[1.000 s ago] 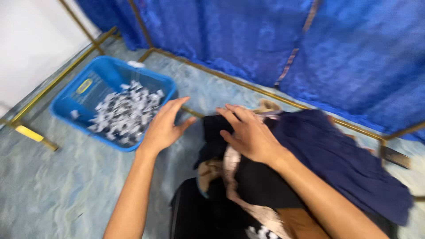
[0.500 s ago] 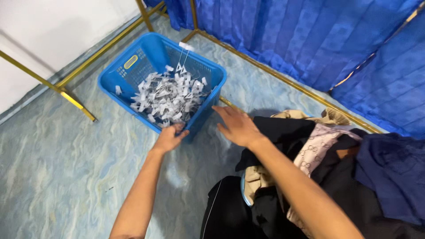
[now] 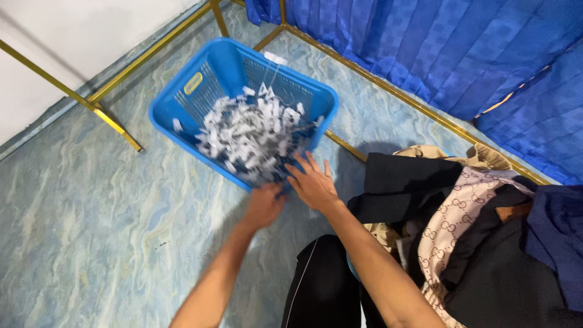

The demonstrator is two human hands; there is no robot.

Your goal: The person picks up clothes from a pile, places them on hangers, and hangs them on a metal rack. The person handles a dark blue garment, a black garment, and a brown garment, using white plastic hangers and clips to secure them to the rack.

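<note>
A blue plastic basket [image 3: 200, 85] stands tilted on the marbled floor, filled with several white clothes hangers [image 3: 252, 136]. My left hand [image 3: 264, 203] grips the basket's near rim from below. Fingers spread, my right hand [image 3: 313, 182] rests against the same near edge just to the right of the left one. Behind my right arm lies a pile of clothes [image 3: 461, 243]: black garments, a beige patterned piece and a dark blue one.
Blue curtains [image 3: 461, 54] hang along the back and right on gold metal rails [image 3: 109, 115]. A white wall [image 3: 73, 42] rises at the left. My black-trousered leg [image 3: 322, 285] is at the bottom middle. Bare floor [image 3: 91, 231] spreads to the left.
Both hands left the clothes pile and reached the basket; the left took hold of its near rim. The basket now sits closer and tilted, its hangers blurred by motion.
</note>
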